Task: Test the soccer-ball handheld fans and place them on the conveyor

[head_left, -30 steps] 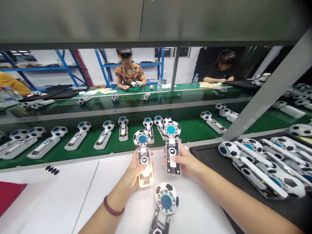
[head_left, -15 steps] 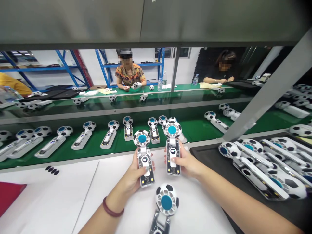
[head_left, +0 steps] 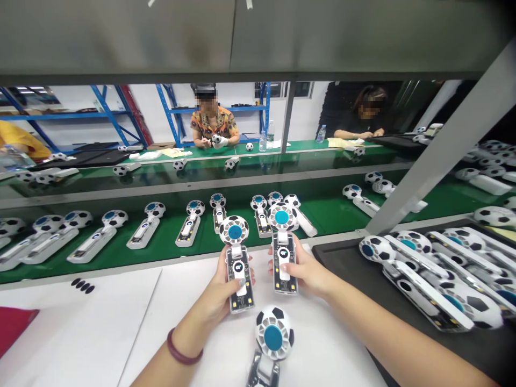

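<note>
My left hand is closed around the clear handle of a soccer-ball handheld fan, thumb on its white centre strip. A second such fan is in my right hand, with that thumb also pressed on the strip. Both fans are held upright side by side, apart from each other, blue discs facing me and small round displays lit. Below them a third fan lies on the white table, its handle cut off by the bottom edge of the view.
Beyond the table runs a green conveyor belt carrying several fans. A black tray at right holds more fans. Black oval pieces and a red item lie at left. A slanted metal post stands at right. Co-workers sit across.
Fans on the near belt have shifted right, while those on the far belt have shifted left. My hands keep their grip on both fans and have barely moved.
</note>
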Action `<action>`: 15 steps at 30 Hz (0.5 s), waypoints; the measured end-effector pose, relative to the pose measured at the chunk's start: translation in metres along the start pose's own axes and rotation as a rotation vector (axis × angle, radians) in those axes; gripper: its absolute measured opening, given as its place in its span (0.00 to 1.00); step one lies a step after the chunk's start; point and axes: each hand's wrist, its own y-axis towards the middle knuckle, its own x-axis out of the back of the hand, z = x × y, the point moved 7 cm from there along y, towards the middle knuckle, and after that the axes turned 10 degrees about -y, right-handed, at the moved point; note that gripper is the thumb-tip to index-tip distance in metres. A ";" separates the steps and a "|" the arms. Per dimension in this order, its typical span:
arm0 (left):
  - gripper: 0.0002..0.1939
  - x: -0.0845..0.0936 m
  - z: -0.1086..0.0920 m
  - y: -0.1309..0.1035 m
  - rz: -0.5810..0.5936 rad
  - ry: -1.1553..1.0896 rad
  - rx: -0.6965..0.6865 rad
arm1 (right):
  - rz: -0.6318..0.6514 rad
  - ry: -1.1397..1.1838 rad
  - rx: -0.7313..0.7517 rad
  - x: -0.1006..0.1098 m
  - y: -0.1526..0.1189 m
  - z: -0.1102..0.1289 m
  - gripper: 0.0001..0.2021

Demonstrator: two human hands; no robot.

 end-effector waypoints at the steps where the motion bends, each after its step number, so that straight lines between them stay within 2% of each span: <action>1: 0.41 -0.001 -0.002 0.000 0.009 0.007 -0.010 | 0.002 0.004 0.004 -0.001 0.000 0.001 0.36; 6: 0.40 -0.016 -0.015 -0.006 0.083 0.046 -0.078 | 0.026 0.038 0.065 -0.009 -0.004 0.013 0.33; 9: 0.40 -0.031 -0.021 -0.014 0.084 0.074 -0.143 | 0.051 0.041 0.125 -0.019 -0.011 0.019 0.29; 13: 0.33 -0.051 -0.042 -0.036 0.033 0.141 -0.323 | 0.037 0.011 0.215 -0.033 -0.029 0.035 0.24; 15: 0.34 -0.051 -0.058 -0.050 -0.036 0.168 -0.371 | 0.031 0.050 0.243 -0.038 -0.041 0.056 0.21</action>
